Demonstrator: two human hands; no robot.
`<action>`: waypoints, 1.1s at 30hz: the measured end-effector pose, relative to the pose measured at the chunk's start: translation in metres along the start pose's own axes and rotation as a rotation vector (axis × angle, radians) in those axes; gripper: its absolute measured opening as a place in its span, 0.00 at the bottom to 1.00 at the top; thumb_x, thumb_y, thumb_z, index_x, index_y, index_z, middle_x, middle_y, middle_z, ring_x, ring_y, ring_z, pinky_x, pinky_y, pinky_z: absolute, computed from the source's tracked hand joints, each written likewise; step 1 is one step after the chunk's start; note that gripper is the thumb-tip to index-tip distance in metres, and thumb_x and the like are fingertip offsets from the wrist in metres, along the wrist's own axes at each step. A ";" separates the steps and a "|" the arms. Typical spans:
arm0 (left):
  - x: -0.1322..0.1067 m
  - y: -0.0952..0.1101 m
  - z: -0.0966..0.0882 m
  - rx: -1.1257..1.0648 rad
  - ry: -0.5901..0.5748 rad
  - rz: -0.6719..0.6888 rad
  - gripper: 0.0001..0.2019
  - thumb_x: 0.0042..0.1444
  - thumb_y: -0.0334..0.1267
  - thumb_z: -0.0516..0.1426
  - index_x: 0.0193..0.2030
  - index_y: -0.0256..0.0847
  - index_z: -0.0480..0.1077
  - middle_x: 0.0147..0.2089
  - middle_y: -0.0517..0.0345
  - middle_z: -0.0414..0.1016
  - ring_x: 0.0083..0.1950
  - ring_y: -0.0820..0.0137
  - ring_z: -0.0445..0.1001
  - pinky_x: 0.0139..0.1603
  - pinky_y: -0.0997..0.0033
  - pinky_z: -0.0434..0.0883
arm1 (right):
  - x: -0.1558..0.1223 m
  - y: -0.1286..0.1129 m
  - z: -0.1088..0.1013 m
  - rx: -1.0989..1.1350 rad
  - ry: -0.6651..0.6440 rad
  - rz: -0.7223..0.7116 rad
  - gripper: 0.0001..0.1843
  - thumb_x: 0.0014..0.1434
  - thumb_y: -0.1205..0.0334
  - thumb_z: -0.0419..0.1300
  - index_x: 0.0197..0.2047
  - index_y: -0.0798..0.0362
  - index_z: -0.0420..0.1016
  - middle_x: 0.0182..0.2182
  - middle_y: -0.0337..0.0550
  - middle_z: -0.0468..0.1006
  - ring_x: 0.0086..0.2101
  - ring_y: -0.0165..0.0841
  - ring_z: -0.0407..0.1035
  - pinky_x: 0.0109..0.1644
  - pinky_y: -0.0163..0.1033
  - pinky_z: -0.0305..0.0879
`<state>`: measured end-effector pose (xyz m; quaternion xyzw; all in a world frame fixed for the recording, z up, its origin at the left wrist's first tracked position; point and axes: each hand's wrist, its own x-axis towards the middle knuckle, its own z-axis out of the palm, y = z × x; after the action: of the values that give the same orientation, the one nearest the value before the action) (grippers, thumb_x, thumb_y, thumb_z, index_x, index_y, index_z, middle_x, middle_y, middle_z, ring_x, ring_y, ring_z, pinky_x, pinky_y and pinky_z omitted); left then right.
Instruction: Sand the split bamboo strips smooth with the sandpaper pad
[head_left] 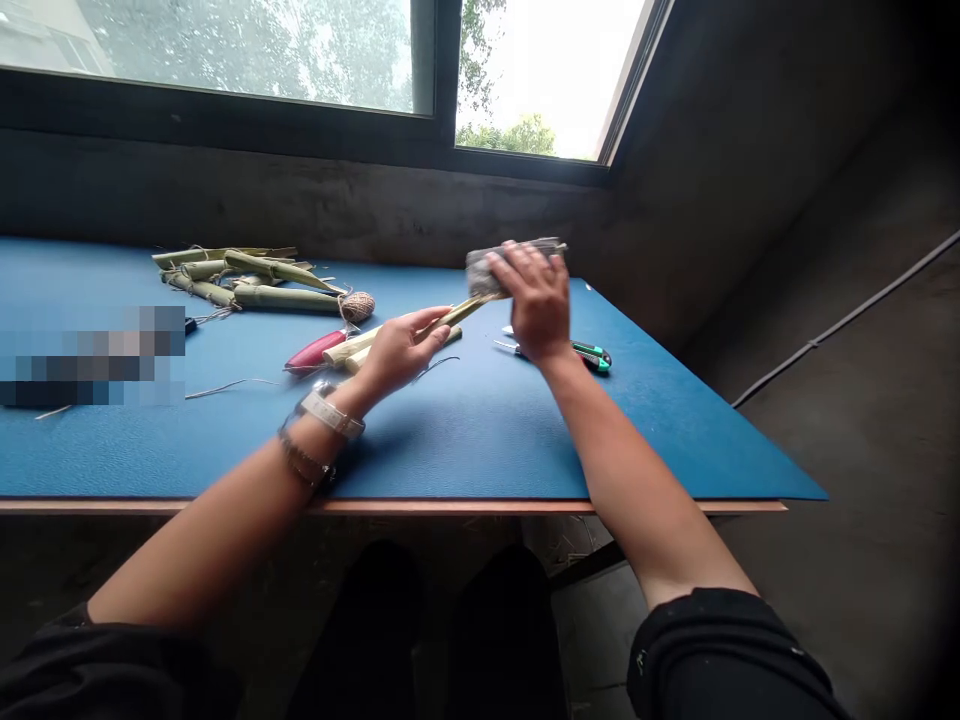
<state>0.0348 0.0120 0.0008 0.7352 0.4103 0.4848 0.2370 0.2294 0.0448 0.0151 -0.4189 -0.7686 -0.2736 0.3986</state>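
My left hand (397, 358) is closed around a thin, pale green plant stalk (466, 310), which looks like bamboo and points away to the right. A grey cloth (480, 274), blurred by motion, is under my right hand (536, 305), whose fingers press it over the stalk's far end. The stalk's tip pokes out past the cloth. Beneath my left hand lie pale cut stalk pieces (351, 350) and a tool with a red handle (315, 353). Near my right wrist rests a black and green handled knife (596, 358), partly hidden by the arm.
Several green stalks (285, 298) tied with string lie at the back left, beside a ball of twine (357, 305). Loose string (225, 387) trails over the blue tabletop (465, 440). At left, a pixelated patch hides something. A wall and window (255, 50) stand behind the table.
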 end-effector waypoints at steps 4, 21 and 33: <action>0.002 -0.001 -0.002 0.032 -0.004 0.036 0.19 0.53 0.39 0.55 0.49 0.32 0.71 0.44 0.50 0.77 0.43 0.64 0.73 0.45 0.69 0.68 | -0.001 -0.001 0.003 0.016 -0.032 -0.055 0.23 0.65 0.69 0.41 0.59 0.47 0.64 0.59 0.40 0.63 0.60 0.35 0.53 0.65 0.50 0.43; 0.001 0.008 -0.007 -0.429 -0.283 -0.260 0.15 0.58 0.45 0.47 0.37 0.37 0.68 0.19 0.66 0.54 0.16 0.78 0.51 0.15 0.77 0.49 | -0.005 0.007 -0.002 -0.047 0.114 0.044 0.25 0.64 0.70 0.40 0.61 0.45 0.61 0.60 0.39 0.62 0.61 0.35 0.52 0.65 0.53 0.39; 0.002 0.008 -0.003 -0.283 -0.138 -0.151 0.09 0.54 0.40 0.52 0.31 0.38 0.68 0.23 0.64 0.60 0.23 0.75 0.54 0.23 0.74 0.53 | -0.005 0.001 -0.001 0.006 -0.062 -0.180 0.22 0.65 0.67 0.44 0.60 0.44 0.63 0.60 0.37 0.62 0.60 0.32 0.52 0.66 0.49 0.38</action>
<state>0.0350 0.0094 0.0091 0.6931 0.3747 0.4668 0.4017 0.2324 0.0423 0.0115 -0.3552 -0.8159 -0.2931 0.3497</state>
